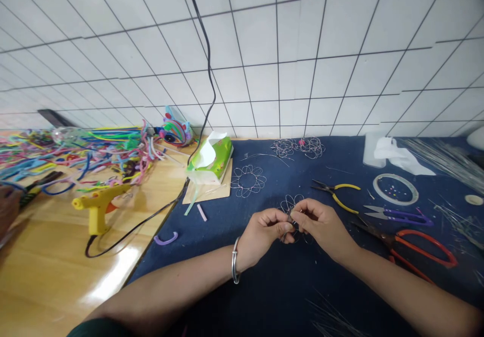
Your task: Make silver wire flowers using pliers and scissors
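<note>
Both hands meet over the dark blue cloth (242, 261) at the lower middle. My left hand (264, 231), with a silver bangle (235, 261) at its wrist, is closed on a looped wire flower (293, 202). From the other side my right hand (319, 223) pinches the same wire shape near its centre. Its loops stick out above and below the fingers; the middle is hidden by the fingertips. A finished-looking ring of wire petals (249, 180) lies flat beyond my left hand. More wire flowers (298, 148) lie in a bunch near the wall.
Right of my hands lie yellow-handled pliers (342, 190), purple snips (401, 216), red-handled scissors (423, 246) and a ring dish with beads (395, 189). At left are a tissue pack (214, 160), a yellow glue gun (99, 208), coloured pipe cleaners (106, 150) and another person's hand (9, 208).
</note>
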Available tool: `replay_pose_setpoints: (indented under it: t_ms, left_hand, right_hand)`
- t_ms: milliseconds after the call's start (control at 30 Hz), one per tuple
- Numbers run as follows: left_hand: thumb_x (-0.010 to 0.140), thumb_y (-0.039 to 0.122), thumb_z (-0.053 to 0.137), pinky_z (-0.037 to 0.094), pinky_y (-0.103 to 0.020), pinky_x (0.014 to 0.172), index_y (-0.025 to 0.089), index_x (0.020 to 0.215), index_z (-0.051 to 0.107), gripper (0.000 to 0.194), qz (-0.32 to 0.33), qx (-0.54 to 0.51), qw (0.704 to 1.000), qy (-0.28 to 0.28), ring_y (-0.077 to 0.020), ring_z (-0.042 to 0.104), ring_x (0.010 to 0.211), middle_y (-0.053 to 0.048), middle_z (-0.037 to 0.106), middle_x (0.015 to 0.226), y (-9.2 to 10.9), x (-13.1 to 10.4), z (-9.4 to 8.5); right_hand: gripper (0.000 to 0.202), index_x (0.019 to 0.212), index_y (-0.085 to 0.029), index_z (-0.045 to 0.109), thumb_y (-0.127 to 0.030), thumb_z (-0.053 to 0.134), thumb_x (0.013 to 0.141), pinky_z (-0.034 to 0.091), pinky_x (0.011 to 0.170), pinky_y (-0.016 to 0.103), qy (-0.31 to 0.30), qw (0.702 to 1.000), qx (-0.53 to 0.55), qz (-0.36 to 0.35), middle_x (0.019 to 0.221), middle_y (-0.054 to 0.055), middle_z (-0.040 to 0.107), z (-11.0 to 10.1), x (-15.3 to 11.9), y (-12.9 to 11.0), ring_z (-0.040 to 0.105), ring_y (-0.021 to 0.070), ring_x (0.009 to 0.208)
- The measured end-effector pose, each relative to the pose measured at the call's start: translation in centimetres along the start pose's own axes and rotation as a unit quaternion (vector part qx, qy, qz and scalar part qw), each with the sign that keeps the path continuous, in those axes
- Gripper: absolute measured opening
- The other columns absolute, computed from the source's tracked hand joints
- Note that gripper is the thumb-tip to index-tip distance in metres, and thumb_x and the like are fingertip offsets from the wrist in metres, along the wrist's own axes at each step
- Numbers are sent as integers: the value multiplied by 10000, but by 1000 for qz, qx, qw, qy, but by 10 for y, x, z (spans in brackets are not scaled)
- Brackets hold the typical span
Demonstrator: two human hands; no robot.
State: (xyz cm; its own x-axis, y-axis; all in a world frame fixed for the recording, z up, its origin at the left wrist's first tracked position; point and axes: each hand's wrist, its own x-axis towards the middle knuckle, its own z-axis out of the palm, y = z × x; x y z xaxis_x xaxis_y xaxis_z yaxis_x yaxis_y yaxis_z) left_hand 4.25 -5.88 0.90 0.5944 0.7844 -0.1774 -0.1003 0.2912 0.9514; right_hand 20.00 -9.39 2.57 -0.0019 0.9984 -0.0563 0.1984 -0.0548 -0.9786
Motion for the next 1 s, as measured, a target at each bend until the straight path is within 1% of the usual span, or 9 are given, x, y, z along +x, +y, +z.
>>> replay_pose_setpoints:
  t_ms: [167, 400, 800, 1000]
  left_hand:
    - [724, 263, 637, 458, -241, 591, 95, 759, 582, 180, -5, 8, 1000, -7, -115, 599, 587, -38, 621, 681, -2, 0, -1]
    - [728, 245, 634, 458, -247, 589, 91, 753, 572, 167, -6, 3, 1000, -7, -116, 595, 581, -37, 613, 675, -2, -1, 1]
    - [748, 220, 615, 452, -239, 585, 87, 754, 568, 142, 5, -10, 1000, -8, -109, 592, 580, -41, 612, 691, -3, -1, 1]
    - [748, 218, 616, 444, -235, 582, 90, 755, 567, 137, 5, -5, 1000, -9, -106, 588, 573, -40, 615, 684, -4, 0, 0]
  right_hand:
    - [176, 771, -185, 558, -359, 534, 764, 419, 546, 211, -2, 1000, 12, -1, 673, -19, 536, 0, -1, 1, 487, 91, 591]
    - [157, 745, -184, 551, -336, 524, 774, 408, 541, 211, -3, 1000, 4, -4, 641, -28, 523, 0, -1, 0, 481, 89, 583]
    - [123, 758, -180, 543, -293, 511, 793, 396, 533, 197, -7, 1000, 12, -5, 649, -34, 522, 0, -1, 0, 478, 76, 576]
    - [128, 774, -180, 552, -305, 529, 785, 406, 539, 196, -9, 1000, 26, -5, 660, -32, 527, 0, -1, 1, 480, 76, 584]
